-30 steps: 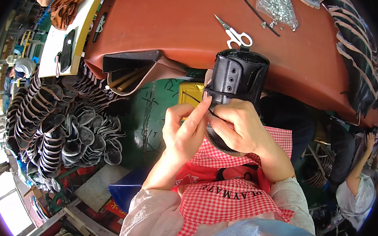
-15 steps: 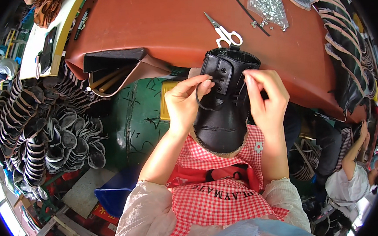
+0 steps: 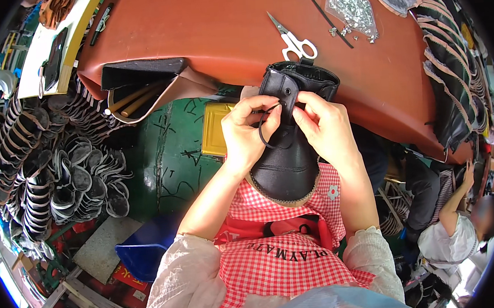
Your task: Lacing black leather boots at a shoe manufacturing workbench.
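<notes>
A black leather boot upper [image 3: 285, 173] lies in front of me, toe toward my body, its collar against the table edge. A thin black lace [image 3: 261, 133] loops below the fingers of my left hand [image 3: 242, 132], which are closed in a pinch on it beside the eyelet flap [image 3: 280, 86]. My right hand [image 3: 326, 126] is closed at the flap's other edge, thumb and forefinger pressed on it near the eyelets. The fingertips hide part of the eyelet row and the lace's end. White-handled scissors [image 3: 300, 47] rest on the table just beyond the collar.
The brown-covered table [image 3: 192, 26] carries a clear bag of metal bits [image 3: 351, 9], black cords [image 3: 323, 11] and a marker [image 3: 100, 26]. Stacked black uppers [image 3: 453, 65] hang at right; more pieces [image 3: 82, 177] are piled left. A person [image 3: 450, 237] sits at right.
My right hand has moved left and inward from the boot's right side to the eyelet flap. The left hand keeps the lace at the flap. The view has shifted slightly.
</notes>
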A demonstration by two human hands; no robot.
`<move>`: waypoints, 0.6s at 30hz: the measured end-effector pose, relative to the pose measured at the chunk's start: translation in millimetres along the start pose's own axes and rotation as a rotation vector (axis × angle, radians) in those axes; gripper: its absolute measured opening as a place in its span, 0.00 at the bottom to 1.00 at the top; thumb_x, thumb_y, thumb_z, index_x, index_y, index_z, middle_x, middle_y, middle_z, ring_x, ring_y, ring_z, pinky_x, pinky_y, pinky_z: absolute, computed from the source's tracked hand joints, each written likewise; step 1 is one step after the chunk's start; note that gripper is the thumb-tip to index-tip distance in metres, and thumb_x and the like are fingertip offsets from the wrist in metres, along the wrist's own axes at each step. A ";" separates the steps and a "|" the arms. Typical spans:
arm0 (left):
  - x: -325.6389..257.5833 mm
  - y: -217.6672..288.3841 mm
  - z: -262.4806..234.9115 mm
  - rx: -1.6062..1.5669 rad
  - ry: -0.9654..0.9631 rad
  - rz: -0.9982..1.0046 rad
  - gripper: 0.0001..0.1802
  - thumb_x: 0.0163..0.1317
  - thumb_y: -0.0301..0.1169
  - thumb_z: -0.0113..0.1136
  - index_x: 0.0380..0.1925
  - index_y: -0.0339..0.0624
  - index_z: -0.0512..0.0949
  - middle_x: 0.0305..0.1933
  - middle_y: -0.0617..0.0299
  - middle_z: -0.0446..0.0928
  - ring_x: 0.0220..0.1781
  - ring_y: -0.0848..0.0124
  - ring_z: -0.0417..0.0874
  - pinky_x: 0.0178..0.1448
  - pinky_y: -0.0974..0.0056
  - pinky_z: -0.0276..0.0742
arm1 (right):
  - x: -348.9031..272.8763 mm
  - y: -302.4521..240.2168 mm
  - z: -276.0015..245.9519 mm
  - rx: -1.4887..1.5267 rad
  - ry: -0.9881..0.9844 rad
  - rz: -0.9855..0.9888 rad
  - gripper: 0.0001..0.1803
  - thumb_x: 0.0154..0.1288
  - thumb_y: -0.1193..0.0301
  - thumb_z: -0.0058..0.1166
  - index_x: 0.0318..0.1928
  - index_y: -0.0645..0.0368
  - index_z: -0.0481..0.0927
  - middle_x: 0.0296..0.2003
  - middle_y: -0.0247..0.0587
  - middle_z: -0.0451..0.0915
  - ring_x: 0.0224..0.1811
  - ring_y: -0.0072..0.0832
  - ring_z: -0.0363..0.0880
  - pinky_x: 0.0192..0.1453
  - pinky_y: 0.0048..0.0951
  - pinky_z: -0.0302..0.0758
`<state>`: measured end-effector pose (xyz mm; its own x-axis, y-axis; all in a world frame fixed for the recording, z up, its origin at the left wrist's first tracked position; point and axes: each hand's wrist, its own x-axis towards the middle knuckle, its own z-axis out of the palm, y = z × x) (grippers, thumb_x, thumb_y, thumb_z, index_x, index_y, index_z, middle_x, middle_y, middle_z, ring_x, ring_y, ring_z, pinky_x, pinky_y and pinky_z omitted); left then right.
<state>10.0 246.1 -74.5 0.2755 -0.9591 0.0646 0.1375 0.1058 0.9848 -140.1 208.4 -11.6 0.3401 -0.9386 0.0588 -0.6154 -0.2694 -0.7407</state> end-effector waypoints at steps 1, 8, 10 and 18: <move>0.8 -0.1 0.7 -0.003 0.012 0.011 0.14 0.55 0.17 0.66 0.43 0.35 0.79 0.40 0.61 0.80 0.42 0.76 0.81 0.47 0.72 0.79 | 1.9 -1.5 -1.4 0.008 -0.062 0.015 0.07 0.60 0.75 0.58 0.37 0.62 0.75 0.20 0.48 0.77 0.21 0.44 0.77 0.26 0.38 0.72; 7.0 5.2 0.9 -0.030 -0.011 -0.026 0.15 0.53 0.19 0.66 0.43 0.36 0.81 0.37 0.61 0.81 0.39 0.75 0.83 0.44 0.70 0.81 | 12.4 -2.6 -6.4 -0.076 -0.163 -0.047 0.05 0.61 0.76 0.55 0.33 0.63 0.72 0.22 0.52 0.77 0.25 0.49 0.79 0.28 0.42 0.72; 8.7 6.3 -1.4 0.058 -0.072 -0.038 0.16 0.55 0.16 0.64 0.45 0.35 0.79 0.37 0.63 0.80 0.39 0.78 0.81 0.45 0.73 0.78 | 11.9 -1.4 -5.0 -0.114 -0.150 -0.065 0.06 0.61 0.75 0.54 0.33 0.63 0.71 0.23 0.53 0.77 0.26 0.50 0.79 0.29 0.44 0.73; 21.8 30.8 -2.8 0.494 -0.168 0.280 0.20 0.49 0.18 0.65 0.45 0.43 0.83 0.33 0.60 0.81 0.33 0.74 0.83 0.41 0.70 0.82 | 18.1 12.4 -6.2 -0.019 -0.155 -0.192 0.06 0.60 0.77 0.53 0.33 0.63 0.70 0.25 0.55 0.78 0.29 0.53 0.78 0.31 0.47 0.74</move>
<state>22.9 229.2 -43.2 0.0773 -0.9449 0.3181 -0.3888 0.2652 0.8823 -146.0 186.7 -15.6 0.5559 -0.8261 0.0926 -0.5420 -0.4447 -0.7131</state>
